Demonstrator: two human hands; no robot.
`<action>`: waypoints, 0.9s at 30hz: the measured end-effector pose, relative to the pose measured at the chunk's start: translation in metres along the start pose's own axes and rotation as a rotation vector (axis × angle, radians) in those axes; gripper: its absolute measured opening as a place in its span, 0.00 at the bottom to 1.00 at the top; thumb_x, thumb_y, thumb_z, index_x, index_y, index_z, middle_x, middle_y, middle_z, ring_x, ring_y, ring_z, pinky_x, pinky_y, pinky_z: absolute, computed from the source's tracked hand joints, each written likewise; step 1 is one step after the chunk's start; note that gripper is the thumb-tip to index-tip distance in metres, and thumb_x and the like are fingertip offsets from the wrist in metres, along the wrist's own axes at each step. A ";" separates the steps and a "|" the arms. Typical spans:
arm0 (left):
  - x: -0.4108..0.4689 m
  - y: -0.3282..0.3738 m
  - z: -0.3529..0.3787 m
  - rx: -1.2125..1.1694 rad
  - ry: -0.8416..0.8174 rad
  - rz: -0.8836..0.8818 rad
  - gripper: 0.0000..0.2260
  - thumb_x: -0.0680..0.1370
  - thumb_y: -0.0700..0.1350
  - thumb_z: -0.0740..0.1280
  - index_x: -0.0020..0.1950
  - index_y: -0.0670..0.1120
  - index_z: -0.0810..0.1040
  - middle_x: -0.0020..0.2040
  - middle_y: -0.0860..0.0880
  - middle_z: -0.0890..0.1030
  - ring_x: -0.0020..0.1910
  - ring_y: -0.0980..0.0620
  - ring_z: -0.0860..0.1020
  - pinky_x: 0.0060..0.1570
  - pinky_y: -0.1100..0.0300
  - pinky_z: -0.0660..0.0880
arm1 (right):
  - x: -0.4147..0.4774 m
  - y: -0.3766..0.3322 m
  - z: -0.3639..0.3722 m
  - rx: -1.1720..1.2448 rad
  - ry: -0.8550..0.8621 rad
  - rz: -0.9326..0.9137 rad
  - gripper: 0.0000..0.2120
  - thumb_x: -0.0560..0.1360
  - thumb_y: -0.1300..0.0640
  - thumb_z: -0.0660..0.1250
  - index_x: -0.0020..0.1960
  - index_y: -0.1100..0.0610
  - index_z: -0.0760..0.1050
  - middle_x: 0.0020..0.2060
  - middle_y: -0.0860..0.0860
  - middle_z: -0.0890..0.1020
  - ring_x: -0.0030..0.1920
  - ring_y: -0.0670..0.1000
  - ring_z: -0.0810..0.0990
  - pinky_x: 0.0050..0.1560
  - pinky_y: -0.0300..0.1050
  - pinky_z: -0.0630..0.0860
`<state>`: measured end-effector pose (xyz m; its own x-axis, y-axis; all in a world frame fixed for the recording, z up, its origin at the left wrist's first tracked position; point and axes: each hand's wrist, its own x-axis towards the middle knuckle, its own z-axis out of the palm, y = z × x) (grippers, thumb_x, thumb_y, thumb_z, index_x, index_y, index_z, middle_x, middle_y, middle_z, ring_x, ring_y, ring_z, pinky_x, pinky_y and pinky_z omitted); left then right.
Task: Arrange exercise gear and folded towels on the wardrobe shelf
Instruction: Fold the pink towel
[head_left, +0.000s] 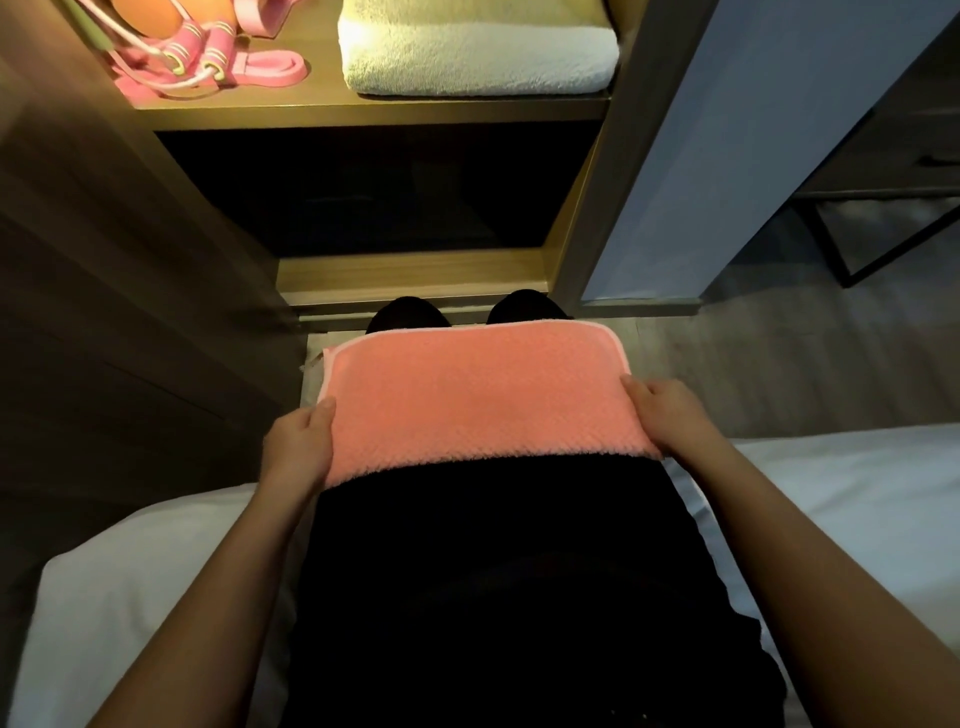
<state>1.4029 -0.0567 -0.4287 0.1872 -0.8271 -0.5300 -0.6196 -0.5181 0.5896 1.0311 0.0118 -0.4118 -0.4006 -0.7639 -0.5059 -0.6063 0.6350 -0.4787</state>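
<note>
A folded salmon-pink towel (478, 400) lies flat across my lap, over black trousers. My left hand (298, 447) grips its left edge, thumb on top and fingers underneath. My right hand (665, 415) grips the right edge the same way. Above, on the lit wardrobe shelf (363, 111), a folded cream-white towel (478, 57) lies at the right. Pink exercise gear sits at the shelf's left: a skipping rope with pink handles (197, 62), a pink resistance band (270, 67) and an orange ball (150, 15), partly cut off by the frame.
I sit on a white bed (130, 597) facing the open wardrobe. A dark compartment (363, 192) lies under the shelf. The wardrobe's grey-blue door (753, 156) stands open at the right, a dark metal-framed table (893, 208) beyond it. My black shoes (410, 312) touch the wardrobe base.
</note>
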 end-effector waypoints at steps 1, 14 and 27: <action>-0.001 0.000 -0.001 -0.008 0.008 -0.005 0.19 0.83 0.57 0.55 0.50 0.44 0.77 0.49 0.43 0.78 0.44 0.50 0.75 0.41 0.54 0.71 | -0.001 -0.001 0.000 -0.011 0.016 -0.010 0.25 0.84 0.47 0.52 0.39 0.63 0.75 0.36 0.57 0.77 0.40 0.55 0.75 0.37 0.45 0.67; 0.003 0.057 -0.017 -0.306 -0.229 -0.192 0.21 0.81 0.55 0.62 0.64 0.40 0.76 0.50 0.43 0.80 0.44 0.46 0.76 0.37 0.54 0.70 | 0.019 -0.025 -0.024 0.654 -0.343 0.253 0.16 0.79 0.46 0.63 0.54 0.58 0.77 0.43 0.55 0.80 0.41 0.53 0.79 0.39 0.46 0.74; -0.058 0.161 -0.049 -0.369 0.004 0.366 0.01 0.80 0.45 0.64 0.50 0.51 0.74 0.49 0.49 0.78 0.49 0.46 0.79 0.50 0.49 0.76 | 0.001 -0.114 -0.063 0.779 -0.110 -0.141 0.03 0.75 0.59 0.66 0.43 0.55 0.74 0.35 0.50 0.76 0.30 0.44 0.77 0.27 0.38 0.71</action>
<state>1.3294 -0.1028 -0.2736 0.0118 -0.9691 -0.2465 -0.3354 -0.2361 0.9120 1.0564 -0.0683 -0.3125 -0.2614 -0.8528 -0.4520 0.0243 0.4624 -0.8864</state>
